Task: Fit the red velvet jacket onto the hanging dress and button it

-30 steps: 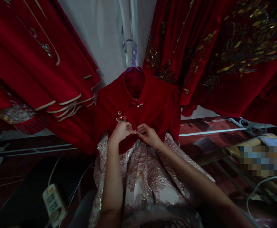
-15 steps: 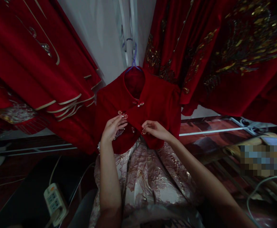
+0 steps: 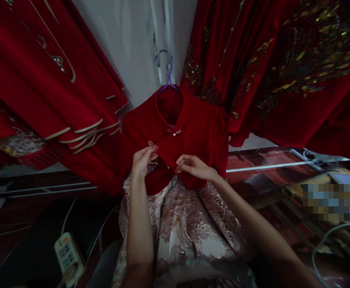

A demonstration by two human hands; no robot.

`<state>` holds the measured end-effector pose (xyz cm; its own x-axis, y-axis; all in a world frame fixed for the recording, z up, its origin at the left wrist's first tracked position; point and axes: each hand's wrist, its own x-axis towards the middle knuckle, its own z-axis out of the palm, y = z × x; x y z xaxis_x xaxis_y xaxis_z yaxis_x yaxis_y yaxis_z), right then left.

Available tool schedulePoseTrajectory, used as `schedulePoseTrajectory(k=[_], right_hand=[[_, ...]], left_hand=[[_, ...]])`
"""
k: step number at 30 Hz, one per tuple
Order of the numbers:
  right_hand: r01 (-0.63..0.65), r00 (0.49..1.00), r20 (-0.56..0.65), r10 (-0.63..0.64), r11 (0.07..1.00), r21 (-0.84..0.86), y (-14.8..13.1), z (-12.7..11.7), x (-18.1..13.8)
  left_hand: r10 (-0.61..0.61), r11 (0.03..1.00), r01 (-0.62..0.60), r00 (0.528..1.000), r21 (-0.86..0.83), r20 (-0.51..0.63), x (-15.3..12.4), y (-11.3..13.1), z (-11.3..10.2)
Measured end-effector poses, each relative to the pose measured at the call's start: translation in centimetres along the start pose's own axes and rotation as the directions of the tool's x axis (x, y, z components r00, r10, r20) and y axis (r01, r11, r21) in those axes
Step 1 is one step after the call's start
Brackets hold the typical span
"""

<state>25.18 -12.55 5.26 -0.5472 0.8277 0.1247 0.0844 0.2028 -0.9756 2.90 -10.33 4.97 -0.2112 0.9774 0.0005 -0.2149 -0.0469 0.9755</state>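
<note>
A short red jacket (image 3: 199, 116) with a stand-up collar hangs on a thin purple hanger (image 3: 169, 76). A beaded frog button (image 3: 174, 132) joins its collar opening, and another ornate frog button (image 3: 151, 145) sits lower on the chest. My left hand (image 3: 143, 160) is closed in a pinch on the jacket front beside that lower button. My right hand (image 3: 193, 166) pinches the lower corner of the overlapping front flap, by a small beaded fastener (image 3: 178, 169). Below hangs a pale skirt (image 3: 178, 224) with a shiny floral pattern.
Red garments with pale trim (image 3: 85, 124) hang at left, and red gowns with gold embroidery (image 3: 319, 52) at right. A white power strip (image 3: 69, 256) lies on a black seat (image 3: 37, 240) at lower left. A white metal rail (image 3: 268, 166) runs along the floor at right.
My right hand has moved slightly left with the flap corner, closer to my left hand. The left hand's fingers have drawn together near the lower frog button.
</note>
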Motion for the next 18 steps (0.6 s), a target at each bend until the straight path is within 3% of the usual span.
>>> schedulePoseTrajectory(k=[5,6,8,10,12,15,18], right_hand=[[0.004,0.996,0.084,-0.003,1.000,-0.018,-0.3,-0.8,-0.3],[0.000,0.993,0.117,0.003,1.000,-0.023,-0.5,-1.2,-0.5],[-0.011,0.986,0.168,0.017,0.999,-0.036,-0.9,-1.9,-0.8],[-0.026,0.980,0.194,0.034,0.999,-0.042,-1.4,-2.5,-1.1],[-0.045,0.972,0.229,0.054,0.998,-0.046,-1.8,-3.0,-1.4],[-0.061,0.956,0.283,0.078,0.996,-0.069,-1.9,-3.4,-1.6],[-0.058,0.953,0.291,0.080,0.995,-0.082,-1.7,-3.5,-1.6]], left_hand=[[-0.070,0.987,0.046,0.985,0.153,0.155,-0.8,1.4,1.3],[-0.030,0.979,-0.005,0.986,0.204,0.166,-1.1,1.8,2.0],[0.181,0.930,-0.220,0.971,0.293,0.155,-1.5,2.6,3.7],[0.431,0.798,-0.459,0.887,0.390,0.163,-1.9,3.5,5.2],[0.574,0.611,-0.608,0.781,0.507,0.244,-2.0,4.2,6.2],[0.630,0.309,-0.684,0.668,0.661,0.396,-1.7,5.1,6.5],[0.621,0.056,-0.684,0.594,0.727,0.511,-1.0,5.9,6.4]])
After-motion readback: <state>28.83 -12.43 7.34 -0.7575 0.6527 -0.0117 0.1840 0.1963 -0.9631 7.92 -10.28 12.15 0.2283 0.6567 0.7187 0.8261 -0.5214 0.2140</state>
